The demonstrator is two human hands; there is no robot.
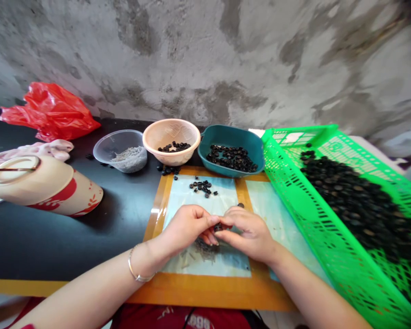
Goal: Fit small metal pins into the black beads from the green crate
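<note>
My left hand point(188, 224) and my right hand point(251, 233) meet over a pale blue sheet point(226, 269). Between their fingertips is a small black round part point(218, 227). The right thumb and forefinger pinch it, and the left fingertips close against its other side. Whether a thin pin is also in the left fingers is hidden. Just below the hands lies a loose heap of thin grey pins point(205, 249). Beyond them, several black round parts point(202, 187) are scattered on the sheet. One more black part point(240, 205) shows behind the right hand.
Along the wall stand a clear bowl point(101, 148) of pins, a pink bowl point(171, 157) and a teal basin point(233, 172), both holding black parts. A green crate point(294, 214) heaped with black parts is at right. A cup point(51, 187) and red bag point(55, 112) sit left.
</note>
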